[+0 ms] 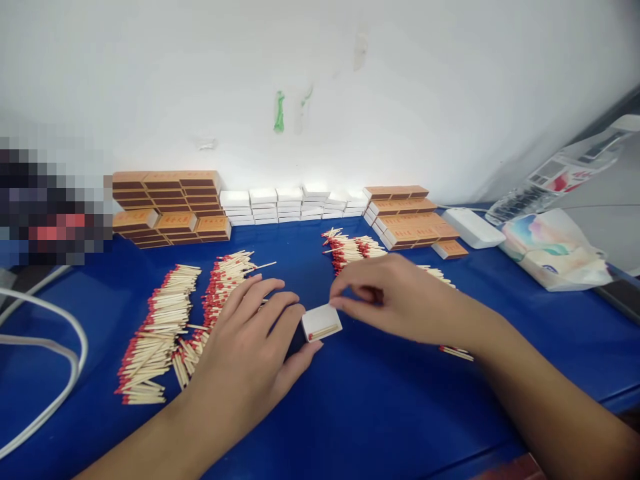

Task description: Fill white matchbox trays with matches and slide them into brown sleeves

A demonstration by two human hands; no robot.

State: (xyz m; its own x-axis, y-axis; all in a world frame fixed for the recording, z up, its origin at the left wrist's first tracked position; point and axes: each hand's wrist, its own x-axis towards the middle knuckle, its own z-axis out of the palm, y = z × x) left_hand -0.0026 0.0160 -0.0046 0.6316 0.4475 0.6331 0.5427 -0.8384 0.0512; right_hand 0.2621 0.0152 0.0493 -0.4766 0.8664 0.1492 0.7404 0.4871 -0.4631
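A small white matchbox tray (319,315) sits on the blue tabletop, with a few red-tipped matches (324,332) lying along its near side. My left hand (255,333) steadies it, forefinger at its left edge and thumb at its near edge. At the tray's far right corner is my right hand (395,293), thumb and forefinger pinched together; whatever they hold, if anything, cannot be made out. Piles of loose matches (165,327) spread left of my left hand. Another match pile (350,250) lies beyond my right hand, which partly covers it.
Along the wall stand stacked orange matchboxes (167,207), white trays (277,203) and more orange matchboxes (413,220). To the right are a white device (474,228), a tissue pack (553,250) and a plastic bottle (555,177). White cables (75,333) loop at left.
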